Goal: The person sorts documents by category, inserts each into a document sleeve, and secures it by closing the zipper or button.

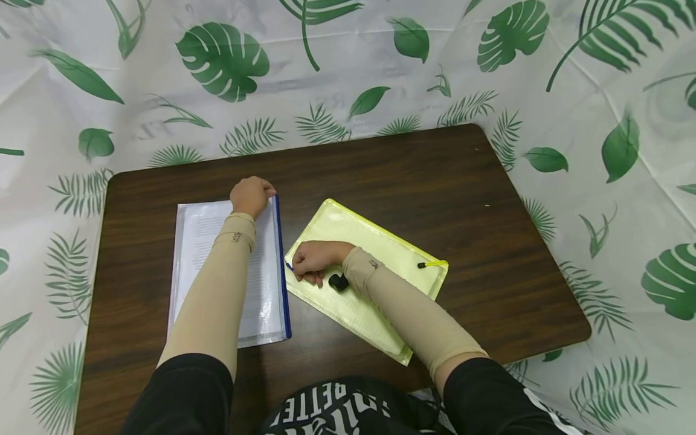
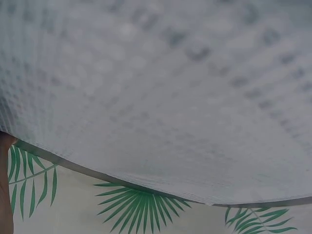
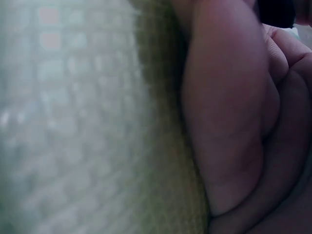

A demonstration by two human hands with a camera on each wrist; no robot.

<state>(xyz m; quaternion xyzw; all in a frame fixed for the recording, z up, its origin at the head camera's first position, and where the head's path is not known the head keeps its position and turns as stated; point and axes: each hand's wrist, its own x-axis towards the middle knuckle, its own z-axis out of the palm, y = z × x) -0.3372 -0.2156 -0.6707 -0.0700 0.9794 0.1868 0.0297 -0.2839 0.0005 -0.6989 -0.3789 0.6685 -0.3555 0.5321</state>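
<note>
A clear mesh zip pouch (image 1: pixel 260 302) with a blue zipper edge (image 1: pixel 281 266) lies on the left of the table, printed paper inside. At its upper right corner, my left hand (image 1: pixel 252 196) grips the end of the zipper edge; its fingertips are mostly hidden. My right hand (image 1: pixel 315 258) pinches the pouch's blue zipper pull (image 1: pixel 289 266) beside the blue edge. Below that hand lies a yellow mesh zip pouch (image 1: pixel 348 235), set at an angle. In the right wrist view, curled fingers (image 3: pixel 224 107) are close to the yellow mesh, and a black pull tip (image 3: pixel 276 12) shows near them.
The dark wooden table (image 1: pixel 489 272) extends right of the pouches. A yellow zipper pull (image 1: pixel 432 264) with a black tip sits at the yellow pouch's right corner. A leaf-print sheet (image 1: pixel 348 72) surrounds the table. A small black device (image 1: pixel 338 282) is at the right wrist.
</note>
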